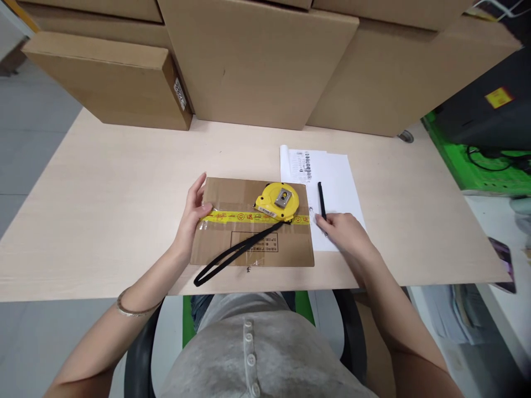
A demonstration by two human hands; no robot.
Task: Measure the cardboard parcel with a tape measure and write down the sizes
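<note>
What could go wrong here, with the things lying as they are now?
1. The yellow tape measure lies loose on the box; if the left hand at its edge shifts the box, it may slide off.
2. Its black strap trails toward the front edge of the table and could snag on an arm.

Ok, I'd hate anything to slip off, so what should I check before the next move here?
1. Left hand at the left edge of the small box: ok.
2. Tape measure lying flat on the box: ok.
3. Black strap kept on the box: not ok, its loop trails onto the table.
4. Right hand gripping the pen: cannot tell; fingertips reach it.
5. Paper sheet flat under the pen: ok.
</note>
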